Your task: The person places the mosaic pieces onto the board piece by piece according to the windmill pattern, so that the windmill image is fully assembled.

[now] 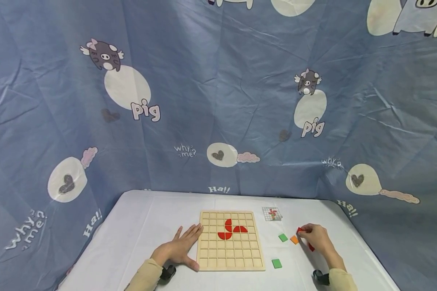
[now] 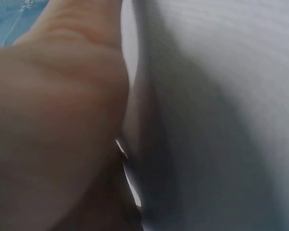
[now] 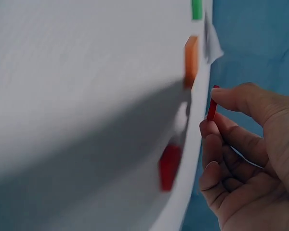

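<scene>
A wooden grid board (image 1: 230,262) lies mid-table, with several red curved tiles (image 1: 225,235) set in its cells. My left hand (image 1: 182,245) rests flat with spread fingers along the board's left edge; in the left wrist view the hand (image 2: 53,115) fills the left side. To the right of the board, my right hand (image 1: 317,239) pinches a small red tile (image 3: 213,103) between thumb and fingertips, lifted over the table. Below it lies another red tile (image 3: 170,167). An orange tile (image 1: 294,239) sits just left of the right hand.
Two green square tiles (image 1: 283,237) lie between the board and the right hand, one nearer the front. A patterned card (image 1: 272,214) with a grid picture lies behind them. The white table (image 1: 160,210) is backed by a blue printed curtain (image 1: 189,101).
</scene>
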Tool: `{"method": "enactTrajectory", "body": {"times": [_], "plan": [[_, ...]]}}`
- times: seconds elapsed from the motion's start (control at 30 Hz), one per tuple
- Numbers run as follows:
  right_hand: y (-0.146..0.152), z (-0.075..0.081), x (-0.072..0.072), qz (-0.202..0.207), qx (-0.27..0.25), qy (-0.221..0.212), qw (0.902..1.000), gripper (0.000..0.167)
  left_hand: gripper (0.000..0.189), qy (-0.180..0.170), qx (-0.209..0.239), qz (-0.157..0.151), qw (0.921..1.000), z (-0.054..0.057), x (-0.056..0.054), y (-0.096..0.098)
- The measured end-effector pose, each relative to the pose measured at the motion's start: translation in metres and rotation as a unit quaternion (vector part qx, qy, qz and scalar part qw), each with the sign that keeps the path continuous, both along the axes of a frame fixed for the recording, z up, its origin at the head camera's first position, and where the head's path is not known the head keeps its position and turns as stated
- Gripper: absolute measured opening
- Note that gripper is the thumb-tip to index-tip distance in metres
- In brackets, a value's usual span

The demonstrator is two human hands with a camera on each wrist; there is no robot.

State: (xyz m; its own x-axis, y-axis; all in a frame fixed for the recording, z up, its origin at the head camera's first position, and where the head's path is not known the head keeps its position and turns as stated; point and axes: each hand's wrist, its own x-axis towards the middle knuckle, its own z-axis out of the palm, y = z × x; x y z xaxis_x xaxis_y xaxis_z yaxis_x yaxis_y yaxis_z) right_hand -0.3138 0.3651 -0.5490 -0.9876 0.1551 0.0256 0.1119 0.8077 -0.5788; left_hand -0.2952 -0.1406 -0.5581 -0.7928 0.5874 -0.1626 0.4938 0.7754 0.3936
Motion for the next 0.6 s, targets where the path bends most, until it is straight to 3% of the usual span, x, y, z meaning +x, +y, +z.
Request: {"method": "enactTrajectory", "body": {"times": [0.6], "plan": [[-0.092, 0.030, 0.009, 0.084, 0.001, 0.091, 0.9922, 0.014, 0.130, -0.006, 0.008, 0.004, 0.9999, 0.001, 0.002, 0.000]]}}
